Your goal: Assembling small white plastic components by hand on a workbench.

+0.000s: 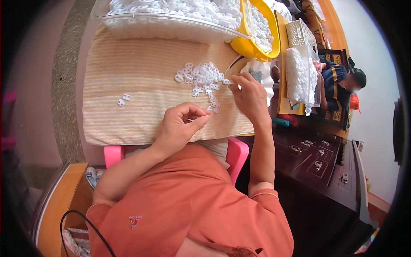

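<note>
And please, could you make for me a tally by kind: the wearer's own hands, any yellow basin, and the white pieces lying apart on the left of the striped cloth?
Hands (left hand, right hand): 2
Yellow basin: 1
White pieces apart at left: 2
Total: 5
The white pile is too crowded to count surely.
</note>
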`<state>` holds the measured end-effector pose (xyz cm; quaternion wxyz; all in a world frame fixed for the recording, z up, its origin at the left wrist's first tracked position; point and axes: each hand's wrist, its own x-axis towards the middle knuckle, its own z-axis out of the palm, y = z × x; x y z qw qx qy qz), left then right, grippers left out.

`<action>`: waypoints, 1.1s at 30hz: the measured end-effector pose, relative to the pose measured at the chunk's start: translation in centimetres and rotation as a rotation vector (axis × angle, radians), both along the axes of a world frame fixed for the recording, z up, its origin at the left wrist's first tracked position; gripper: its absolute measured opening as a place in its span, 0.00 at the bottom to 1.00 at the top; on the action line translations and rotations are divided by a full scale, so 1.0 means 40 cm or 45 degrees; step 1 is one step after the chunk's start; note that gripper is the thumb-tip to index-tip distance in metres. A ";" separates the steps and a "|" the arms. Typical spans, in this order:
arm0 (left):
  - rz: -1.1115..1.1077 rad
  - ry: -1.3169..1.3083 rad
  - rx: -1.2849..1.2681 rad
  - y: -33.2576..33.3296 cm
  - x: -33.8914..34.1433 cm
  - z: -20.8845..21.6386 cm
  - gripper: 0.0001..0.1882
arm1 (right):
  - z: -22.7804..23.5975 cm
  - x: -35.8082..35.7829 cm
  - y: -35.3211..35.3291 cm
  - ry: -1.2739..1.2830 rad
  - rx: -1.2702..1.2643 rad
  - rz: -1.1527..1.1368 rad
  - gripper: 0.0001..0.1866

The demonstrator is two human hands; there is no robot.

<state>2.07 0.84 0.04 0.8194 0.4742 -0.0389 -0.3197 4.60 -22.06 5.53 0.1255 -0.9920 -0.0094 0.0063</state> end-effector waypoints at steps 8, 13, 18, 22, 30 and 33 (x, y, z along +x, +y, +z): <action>-0.011 0.098 -0.087 0.014 0.003 -0.005 0.05 | -0.021 0.004 0.052 0.146 -0.328 -0.054 0.08; 0.018 0.186 -0.104 0.019 0.019 -0.002 0.06 | -0.026 0.002 0.051 0.112 -0.253 -0.011 0.07; 0.032 0.199 -0.052 0.018 0.025 -0.006 0.06 | -0.043 -0.039 0.036 -0.015 -0.044 -0.009 0.07; 0.083 0.160 -0.026 0.010 0.020 -0.002 0.06 | -0.052 -0.078 0.035 -0.073 0.100 -0.053 0.07; 0.145 0.097 0.018 0.006 0.017 -0.008 0.07 | -0.080 -0.140 0.039 -0.188 0.489 -0.091 0.05; 0.091 0.094 0.028 0.011 0.018 -0.014 0.06 | -0.077 -0.160 0.052 -0.167 0.501 -0.091 0.07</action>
